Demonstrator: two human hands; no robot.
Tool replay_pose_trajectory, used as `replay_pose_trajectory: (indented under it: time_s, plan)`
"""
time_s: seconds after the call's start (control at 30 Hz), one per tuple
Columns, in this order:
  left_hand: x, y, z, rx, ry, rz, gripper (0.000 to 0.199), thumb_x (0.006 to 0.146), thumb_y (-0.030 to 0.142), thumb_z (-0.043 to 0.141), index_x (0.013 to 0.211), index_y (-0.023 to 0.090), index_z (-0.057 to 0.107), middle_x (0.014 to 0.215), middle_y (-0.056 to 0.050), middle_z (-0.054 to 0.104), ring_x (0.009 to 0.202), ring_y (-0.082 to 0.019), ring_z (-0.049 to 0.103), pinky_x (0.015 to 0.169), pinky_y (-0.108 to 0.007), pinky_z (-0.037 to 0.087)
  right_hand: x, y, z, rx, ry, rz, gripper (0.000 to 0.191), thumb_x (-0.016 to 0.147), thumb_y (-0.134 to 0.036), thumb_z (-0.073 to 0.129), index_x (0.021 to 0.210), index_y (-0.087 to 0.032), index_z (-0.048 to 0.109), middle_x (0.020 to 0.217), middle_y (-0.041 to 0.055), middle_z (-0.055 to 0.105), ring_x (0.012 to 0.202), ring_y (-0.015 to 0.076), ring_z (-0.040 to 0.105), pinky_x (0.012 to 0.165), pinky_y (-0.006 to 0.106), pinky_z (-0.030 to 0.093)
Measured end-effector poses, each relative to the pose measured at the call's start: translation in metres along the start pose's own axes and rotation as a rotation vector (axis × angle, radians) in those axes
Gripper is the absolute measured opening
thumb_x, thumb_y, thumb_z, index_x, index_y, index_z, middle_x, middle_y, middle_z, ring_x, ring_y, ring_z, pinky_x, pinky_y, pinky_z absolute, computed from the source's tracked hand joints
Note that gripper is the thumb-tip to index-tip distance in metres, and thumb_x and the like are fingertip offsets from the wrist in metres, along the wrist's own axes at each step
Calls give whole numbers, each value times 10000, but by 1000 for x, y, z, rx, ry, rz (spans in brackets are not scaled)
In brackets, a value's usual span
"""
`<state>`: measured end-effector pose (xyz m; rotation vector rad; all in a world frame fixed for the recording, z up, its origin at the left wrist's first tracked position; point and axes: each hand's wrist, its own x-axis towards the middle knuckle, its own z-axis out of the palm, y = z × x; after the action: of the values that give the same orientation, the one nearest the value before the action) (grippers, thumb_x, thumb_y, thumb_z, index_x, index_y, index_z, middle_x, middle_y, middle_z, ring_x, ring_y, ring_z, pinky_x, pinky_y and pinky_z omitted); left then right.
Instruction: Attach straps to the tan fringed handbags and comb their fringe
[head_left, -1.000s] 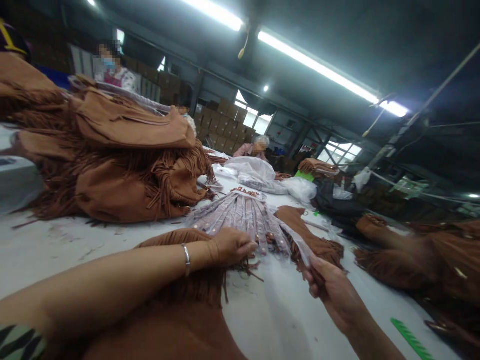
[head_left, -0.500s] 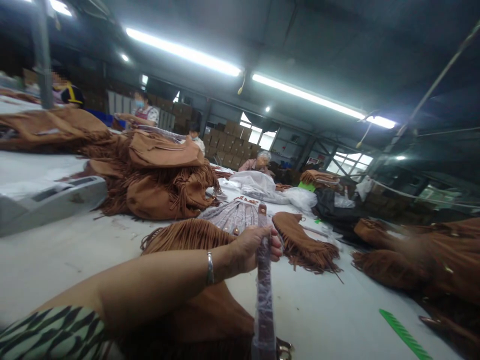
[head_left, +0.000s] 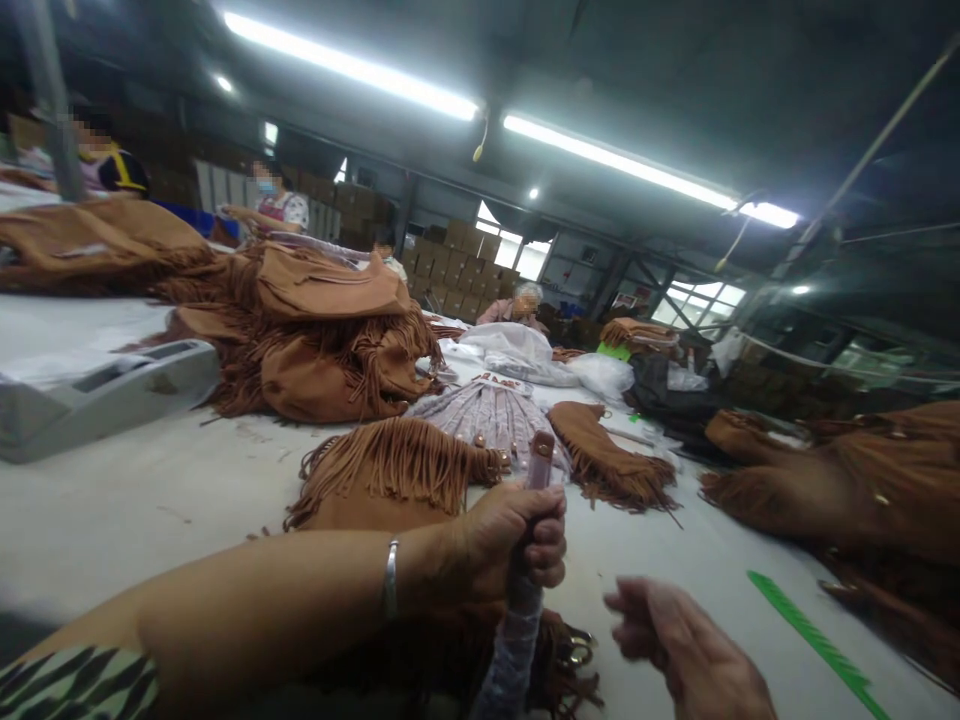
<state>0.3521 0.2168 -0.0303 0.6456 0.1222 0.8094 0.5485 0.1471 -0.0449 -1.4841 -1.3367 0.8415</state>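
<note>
The left hand (head_left: 517,540) is closed around the plastic-wrapped strap (head_left: 517,640), whose brown end pokes above the grip; the right hand (head_left: 686,640), lower right, is empty, fingers parted.

The white surface (head_left: 225,490) bears a fan of wrapped straps (head_left: 487,412). Left of the fan lie piled brown bags (head_left: 322,290) and, farther left, a grey device (head_left: 150,390); right, a fringed brown piece (head_left: 611,455); nearer and right, a green strip (head_left: 806,632); behind, bundled clear plastic (head_left: 517,345).
</note>
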Motion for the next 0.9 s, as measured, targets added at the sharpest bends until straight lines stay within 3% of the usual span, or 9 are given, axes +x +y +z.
replay_pose_trajectory:
  time_s: [0.13, 0.3, 0.47, 0.53, 0.6, 0.67, 0.73, 0.8, 0.9]
  plan:
    - [-3, -15, 2, 106, 52, -6, 247, 798, 348, 627, 773, 184, 444, 505, 78, 378, 367, -43, 281, 398, -173, 249, 36, -52, 36, 313, -121, -22, 562, 713, -601, 669, 1100, -199, 603, 1076, 86, 657, 919, 216, 611, 751, 298, 512]
    - [1, -35, -3, 384, 226, 115, 392, 692, 512, 660, 719, 181, 451, 511, 56, 396, 405, -73, 346, 417, -205, 284, 38, -78, 81, 452, -279, 62, 398, 708, -497, 716, 870, -157, 587, 811, 41, 668, 665, 131, 602, 624, 227, 477]
    - [-21, -6, 0, 1135, 17, -68, 289, 775, 454, 575, 777, 165, 562, 679, -10, 548, 623, -131, 513, 542, -218, 361, 47, -70, 52, 537, -354, 130, 382, 711, -499, 718, 833, -197, 517, 549, -60, 493, 502, 103, 514, 523, 224, 456]
    - [-27, 21, -1, 1505, -77, -139, 255, 796, 410, 568, 776, 157, 592, 663, 4, 545, 617, -118, 492, 535, -206, 339, 63, -70, 28, 366, -468, 93, 369, 763, -534, 651, 851, -202, 517, 484, -92, 378, 377, 65, 350, 419, 194, 366]
    - [-22, 48, -8, 1734, -34, -81, 259, 820, 390, 546, 778, 142, 607, 646, 13, 534, 593, -102, 463, 533, -201, 327, 84, -73, 9, -102, -548, 32, 317, 837, -510, 557, 859, -194, 543, 470, -79, 379, 345, 61, 260, 376, 190, 262]
    - [-7, 72, -22, 1866, 130, 12, 257, 828, 376, 538, 787, 135, 618, 657, 11, 544, 597, -100, 460, 542, -201, 328, 107, -75, 3, -693, -432, -76, 213, 862, -375, 536, 822, -173, 589, 539, -6, 501, 423, 104, 408, 444, 222, 311]
    - [15, 91, -40, 1950, 297, 41, 234, 819, 349, 546, 799, 132, 631, 661, 5, 554, 602, -105, 464, 545, -207, 324, 128, -71, 12, -1055, -224, -175, 137, 837, -244, 538, 788, -145, 620, 717, 99, 613, 652, 205, 567, 596, 299, 387]
    - [39, 105, -60, 2002, 388, 21, 200, 806, 294, 538, 787, 122, 638, 635, 2, 540, 586, -107, 451, 536, -218, 306, 146, -58, 32, -1100, -138, -224, 169, 854, -242, 503, 852, -134, 633, 894, 168, 641, 849, 294, 589, 703, 365, 387]
    - [73, 116, -90, 2037, 421, -36, 199, 794, 232, 492, 770, 108, 645, 611, -2, 523, 568, -105, 428, 527, -229, 291, 165, -23, 69, -975, -199, -276, 273, 927, -311, 393, 1000, -172, 616, 961, 127, 655, 889, 249, 596, 727, 320, 384]
